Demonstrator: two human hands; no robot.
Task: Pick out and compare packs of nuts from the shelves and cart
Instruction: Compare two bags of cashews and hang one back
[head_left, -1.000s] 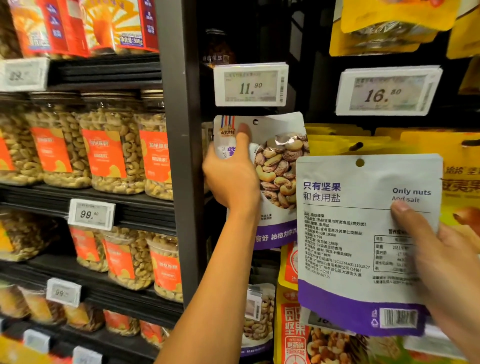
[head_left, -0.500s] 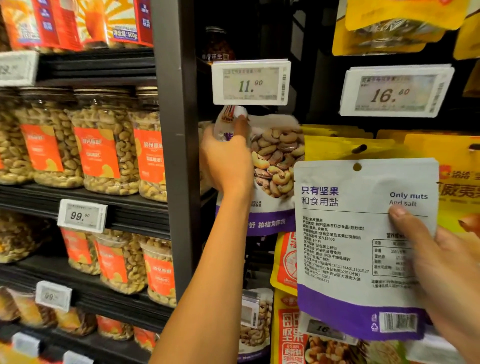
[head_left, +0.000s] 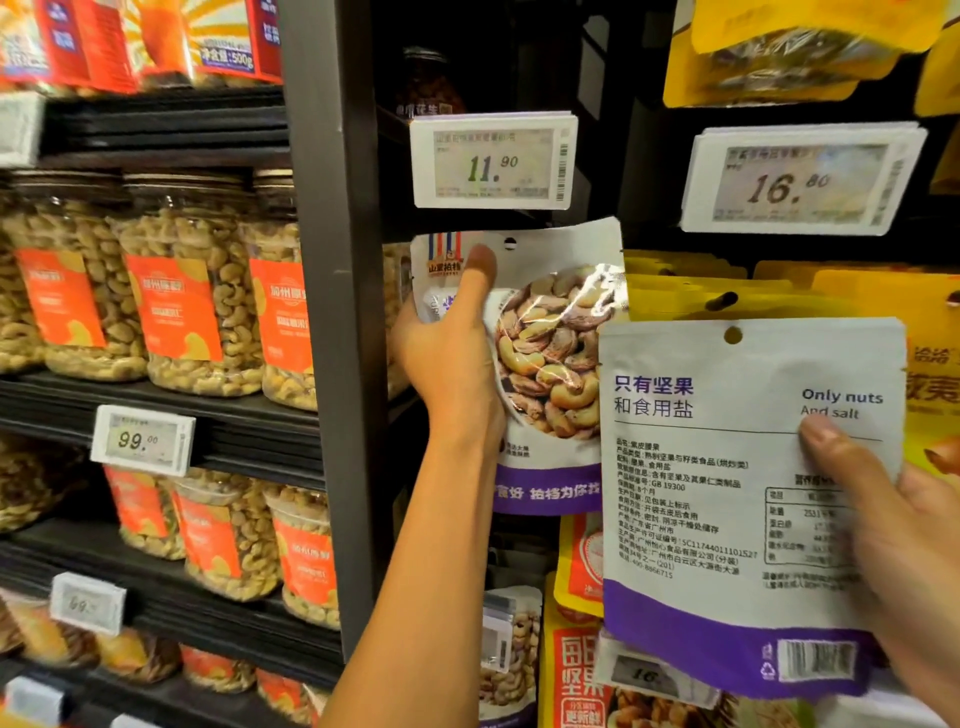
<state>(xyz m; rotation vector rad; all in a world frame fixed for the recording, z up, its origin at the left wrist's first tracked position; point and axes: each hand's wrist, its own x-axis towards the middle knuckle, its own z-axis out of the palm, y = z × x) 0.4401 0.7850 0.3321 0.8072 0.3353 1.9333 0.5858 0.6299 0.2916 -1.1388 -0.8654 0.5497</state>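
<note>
While the dark shelf post (head_left: 332, 364) splits the view, jars of cashews (head_left: 192, 312) fill the shelves left of it and yellow hanging packs (head_left: 685, 291) crowd the bay right of it. Farthest right of the post, the right hand (head_left: 893, 530) has its grip clamped on the back-facing pack (head_left: 727, 493), thumb across the print. Just right of the post, the left hand (head_left: 447, 364) has its grip closed on the front-facing pack (head_left: 556, 364), thumb on its face. The 11.90 tag (head_left: 493, 161) sits higher up, right of the post. The front-facing pack's hang hole (head_left: 509, 242) looks dark (on a peg or off, I cannot tell). If a peg runs through it, a sideways pull could tear the hole, and the glossy film might slip from the thumb.
</note>
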